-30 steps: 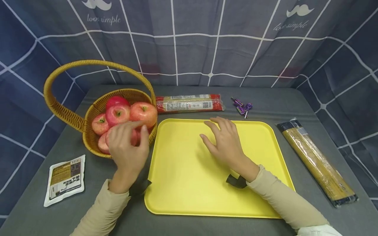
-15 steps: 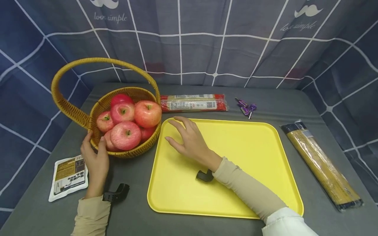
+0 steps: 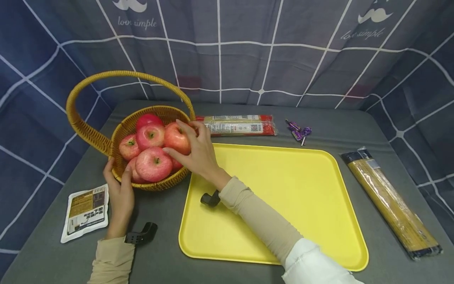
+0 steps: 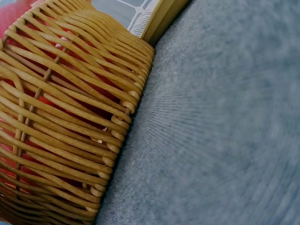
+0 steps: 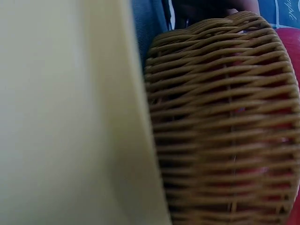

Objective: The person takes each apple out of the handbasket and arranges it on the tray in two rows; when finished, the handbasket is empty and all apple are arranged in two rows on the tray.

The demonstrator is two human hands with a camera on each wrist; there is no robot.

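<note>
One orange-red apple (image 3: 175, 138) sits in the basket (image 3: 161, 185) with the right hand (image 3: 202, 157) curved round it, the left hand (image 3: 121, 199) resting parted fingers against the wicker wall (image 4: 70, 117), and we think a hasty lift could dislodge the front apple (image 3: 154, 165).

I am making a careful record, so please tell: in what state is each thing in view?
Basket: upright, handle raised.
Apples: piled in the basket.
Tray: lying flat.
Red-ended packet: lying flat, wrapped.
Dark-ended packet: lying flat, wrapped.
Purple sweets: wrapped.
White pouch: lying flat; seal unclear.
Left grip: touching the basket.
Right grip: curved over an apple, firmness unclear.
</note>
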